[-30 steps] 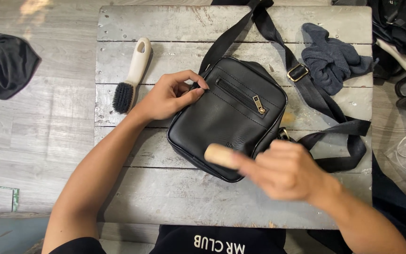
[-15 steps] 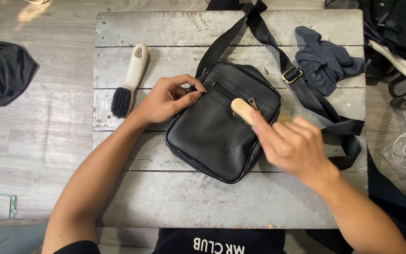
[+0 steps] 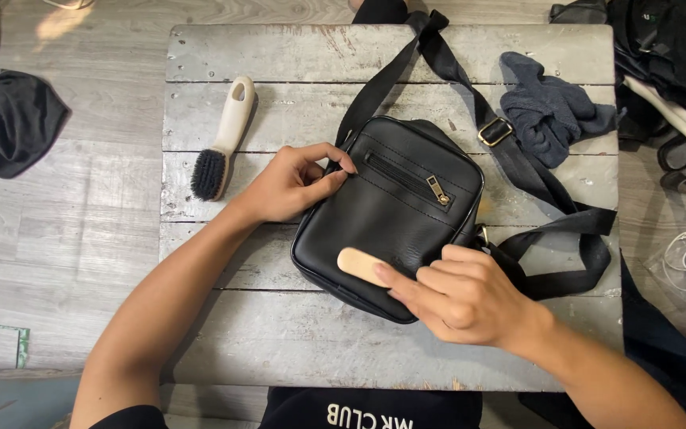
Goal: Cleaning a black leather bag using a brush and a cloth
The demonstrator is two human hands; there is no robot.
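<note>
A weathered grey plank table [image 3: 279, 334] stands on pale wooden flooring [image 3: 65, 214]. On it lies a black shoulder bag [image 3: 395, 210], strap [image 3: 510, 151] trailing to the far edge. The left hand [image 3: 291, 183] pinches the bag's upper corner between thumb and curled fingers. The right hand [image 3: 462, 298], fingers closed round what looks like a small wooden brush [image 3: 361, 264], presses it on the bag's near end. 1 white-handled brush [image 3: 222, 139] and a dark blue rag [image 3: 553, 103] lie beside; a black cloth [image 3: 9, 119] lies on the floor.
</note>
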